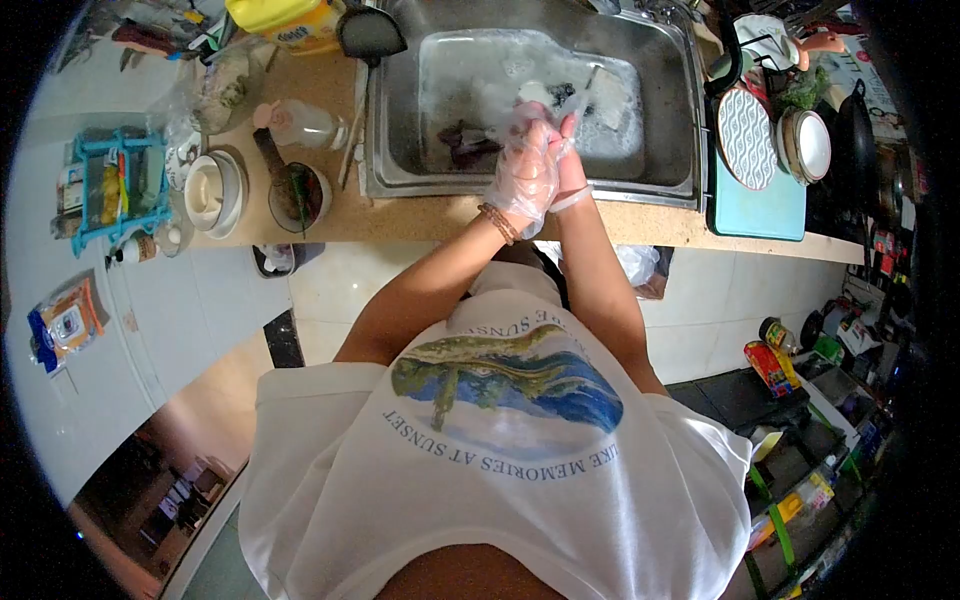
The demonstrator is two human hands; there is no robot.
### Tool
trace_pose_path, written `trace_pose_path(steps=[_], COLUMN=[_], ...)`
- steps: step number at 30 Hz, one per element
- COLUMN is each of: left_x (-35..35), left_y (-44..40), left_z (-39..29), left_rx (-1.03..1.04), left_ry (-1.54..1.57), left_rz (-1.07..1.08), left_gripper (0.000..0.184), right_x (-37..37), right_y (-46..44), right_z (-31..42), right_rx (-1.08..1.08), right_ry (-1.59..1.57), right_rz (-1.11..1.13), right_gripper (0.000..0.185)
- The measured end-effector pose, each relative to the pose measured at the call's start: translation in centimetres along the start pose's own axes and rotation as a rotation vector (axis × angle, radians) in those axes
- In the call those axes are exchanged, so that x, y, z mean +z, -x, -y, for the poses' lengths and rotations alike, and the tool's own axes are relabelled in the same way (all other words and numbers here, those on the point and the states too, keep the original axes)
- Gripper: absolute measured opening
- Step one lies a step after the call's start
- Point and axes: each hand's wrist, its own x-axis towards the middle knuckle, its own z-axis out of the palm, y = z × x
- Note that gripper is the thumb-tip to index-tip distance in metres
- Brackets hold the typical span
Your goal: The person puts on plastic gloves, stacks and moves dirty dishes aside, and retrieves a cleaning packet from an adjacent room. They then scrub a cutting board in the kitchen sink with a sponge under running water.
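Both of my hands meet over the front part of a metal sink (385, 140), each in a thin clear plastic glove. My left hand (525, 175), with brown bracelets at its wrist, is closed and pressed against my right hand (568, 165). The right hand's fingers are bent up against the left one. Loose glove plastic around the fingertips blurs their outline, and whatever lies between the palms is hidden. Beyond them, cloudy, foamy water (480, 70) holds a dark item (465, 145) at the left and a pale, flat piece (605, 95) at the right.
Left of the sink are a bottle (300, 125), a bowl with a dark-handled tool (300, 200), stacked white dishes (230, 195) and a yellow container (290, 22). To the right, a patterned oval board (746, 138) and bowls (808, 145) sit by a turquoise board (760, 218).
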Motion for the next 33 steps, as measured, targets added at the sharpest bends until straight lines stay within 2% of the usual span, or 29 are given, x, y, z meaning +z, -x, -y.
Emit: trace_pose_path(steps=[3, 4, 7, 9, 11, 12, 13, 15, 16, 17, 19, 21, 22, 25, 26, 29, 30, 33], left_x=[-0.5, -0.7, -1.2, -1.2, -1.2, -1.4, -1.6, -2.3, -2.7, -2.6, -3.2, -3.9, -3.8, -2.9, -2.4, -1.1, -0.6, 0.5], left_y=[0.0, -0.2, -0.4, -0.9, -1.4, -1.5, -1.7, -2.1, -2.5, -3.2, -5.2, -7.4, -8.2, -10.0, -10.1, -10.8, -10.9, -10.2], left_z=[-1.0, -1.6, -3.4, -3.7, -3.6, -3.5, -3.4, -2.7, -2.2, -1.0, 1.6, 2.9, 3.6, 3.2, 2.6, 0.6, 0.6, 0.2], left_rx=[-0.05, -0.051, -0.041, 0.02, 0.063, 0.093, 0.124, 0.026, -0.022, -0.202, -0.43, -0.593, -0.601, -0.609, -0.599, -0.401, -0.384, -0.505], left_ry=[0.067, 0.115, 0.172, 0.187, 0.205, 0.198, 0.191, 0.232, 0.252, 0.365, 0.597, 1.047, 1.16, 1.634, 1.622, 1.279, 1.217, 1.223], left_rz=[0.041, 0.044, 0.121, 0.133, 0.153, 0.171, 0.189, 0.259, 0.296, 0.253, 0.073, 0.012, 0.086, 0.256, 0.308, 0.355, 0.354, 0.287], left_gripper=[0.011, 0.01, 0.01, 0.011, 0.011, 0.011, 0.011, 0.013, 0.014, 0.017, 0.024, 0.042, 0.059, 0.064, 0.066, 0.073, 0.069, 0.058], right_x=[1.6, 1.7, 4.6, 5.1, 4.8, 5.3, 5.2, 4.8, 4.6, 4.6, 5.1, 5.1, 4.9, 5.4, 5.8, 6.7, 7.1, 10.1], right_y=[-1.5, -1.8, -3.1, -4.0, -4.7, -4.4, -4.4, -4.2, -4.1, -4.1, -3.6, -3.3, -3.7, -5.4, -6.1, -6.7, -6.7, -7.3], right_z=[0.6, 1.1, 2.2, 2.4, 2.6, 2.3, 2.6, 3.5, 3.8, 4.3, 5.3, 5.7, 5.8, 4.8, 4.4, 3.5, 3.8, 4.1], right_rx=[-0.314, -0.245, -0.22, -0.299, -0.47, -0.503, -0.435, -0.292, -0.307, -0.291, -0.261, -0.187, -0.159, -0.124, -0.123, -0.022, -0.059, -0.261], right_ry=[0.417, 0.494, 0.642, 0.606, 0.431, 0.358, 0.211, -0.083, -0.079, -0.163, -0.327, -0.393, -0.412, -0.409, -0.398, -0.547, -0.582, -0.288], right_rz=[-0.256, -0.218, -0.319, -0.343, -0.327, -0.276, -0.194, -0.031, 0.008, 0.06, 0.162, 0.301, 0.398, 0.604, 0.659, 0.663, 0.557, 0.448], right_gripper=[0.044, 0.054, 0.056, 0.059, 0.06, 0.069, 0.073, 0.083, 0.09, 0.089, 0.087, 0.079, 0.076, 0.069, 0.067, 0.069, 0.07, 0.065])
